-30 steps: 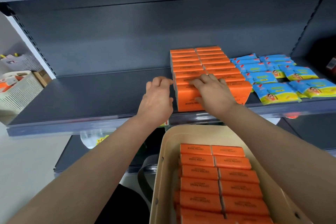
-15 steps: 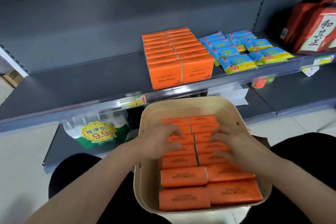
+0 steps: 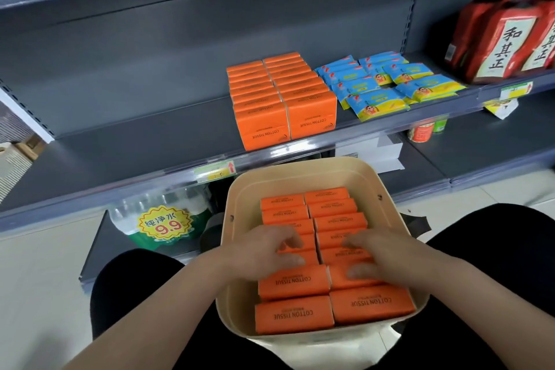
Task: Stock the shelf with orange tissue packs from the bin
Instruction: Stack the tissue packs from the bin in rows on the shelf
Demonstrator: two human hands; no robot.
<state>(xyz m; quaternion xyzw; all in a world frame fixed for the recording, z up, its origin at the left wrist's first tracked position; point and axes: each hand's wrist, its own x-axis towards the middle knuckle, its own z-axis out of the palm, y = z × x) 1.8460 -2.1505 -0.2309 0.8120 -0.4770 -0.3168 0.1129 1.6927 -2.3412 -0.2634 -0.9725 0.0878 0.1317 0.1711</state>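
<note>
Above the bin (image 3: 300, 164), the long grey shelf (image 3: 135, 144) has lots of bare room on its left part. Two rows of shelf packs (image 3: 282, 93) stand on it, just past the bin's far rim. Blue packs (image 3: 384, 90) lie up and to the right of the bin.

The bin is tan and sits between the person's knees. Inside it, the orange packs (image 3: 292, 311) lie in two tight rows. It is nearly full, so I think most of the job is left to do.

The left hand (image 3: 264, 249) is down in the bin's left row. Its fingers are bent over a pack and its thumb is on the near side, so it pinches that pack. The right hand (image 3: 375, 252) does the same in the bin's right row. No pack is lifted out yet.

What could go wrong? The packs look smooth and are squeezed close together. A hand may drag up a neighbour pack too, and that one may fall. A soft pack may slip from a weak pinch. A pack set down crooked may push the front ones off the shelf.
</note>
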